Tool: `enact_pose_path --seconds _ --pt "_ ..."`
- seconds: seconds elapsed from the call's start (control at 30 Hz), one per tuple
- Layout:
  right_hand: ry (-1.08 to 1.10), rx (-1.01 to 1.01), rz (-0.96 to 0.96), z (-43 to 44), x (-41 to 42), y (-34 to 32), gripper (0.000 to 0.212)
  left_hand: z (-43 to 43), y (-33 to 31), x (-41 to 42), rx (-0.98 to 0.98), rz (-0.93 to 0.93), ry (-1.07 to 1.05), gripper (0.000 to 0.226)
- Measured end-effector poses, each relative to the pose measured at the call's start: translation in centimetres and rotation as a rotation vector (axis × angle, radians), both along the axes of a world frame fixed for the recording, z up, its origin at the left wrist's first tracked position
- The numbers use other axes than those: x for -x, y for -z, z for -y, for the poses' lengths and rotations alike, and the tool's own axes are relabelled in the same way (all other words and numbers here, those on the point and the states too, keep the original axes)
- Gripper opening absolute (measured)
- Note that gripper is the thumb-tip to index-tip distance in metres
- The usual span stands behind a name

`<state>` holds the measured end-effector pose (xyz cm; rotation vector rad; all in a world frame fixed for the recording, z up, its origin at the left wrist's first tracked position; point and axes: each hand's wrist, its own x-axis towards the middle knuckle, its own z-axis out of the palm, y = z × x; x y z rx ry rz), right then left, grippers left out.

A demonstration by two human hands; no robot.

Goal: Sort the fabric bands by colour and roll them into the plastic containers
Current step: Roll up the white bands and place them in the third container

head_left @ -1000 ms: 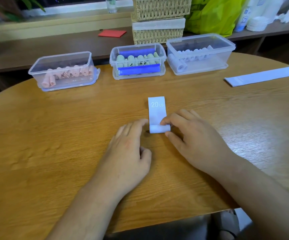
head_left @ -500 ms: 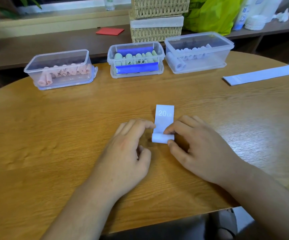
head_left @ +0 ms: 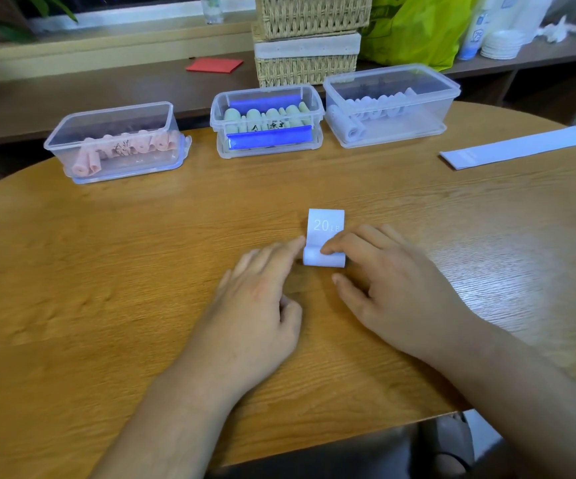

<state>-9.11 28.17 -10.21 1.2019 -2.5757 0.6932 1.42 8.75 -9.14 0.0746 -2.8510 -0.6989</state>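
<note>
A pale lilac fabric band (head_left: 325, 226) marked "20 LB" lies on the wooden table (head_left: 107, 271), its near end rolled into a small cylinder. My right hand (head_left: 383, 288) presses its fingertips on top of the roll. My left hand (head_left: 262, 299) touches the roll's left end with straight fingers. At the back stand three clear plastic containers: the left container (head_left: 72, 160) holds pink rolls, the middle container (head_left: 317, 108) green rolls, the right container (head_left: 452, 95) lilac rolls.
A second flat lilac band (head_left: 517, 146) lies at the table's right side. Behind the containers a low shelf carries stacked wicker baskets (head_left: 309, 39), a red card (head_left: 214, 65) and a green bag (head_left: 414, 25). The table's near edge runs under my forearms.
The roll has grown and the flat part of the band has become shorter as both hands rolled it away from me. The view shifted slightly.
</note>
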Motion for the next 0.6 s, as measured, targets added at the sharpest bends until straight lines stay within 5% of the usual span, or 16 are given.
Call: enact_pose_path --seconds 0.6 --pt "-0.069 0.013 0.055 -0.6 -0.9 -0.5 0.021 0.0 -0.7 -0.4 -0.128 -0.136 -0.01 0.057"
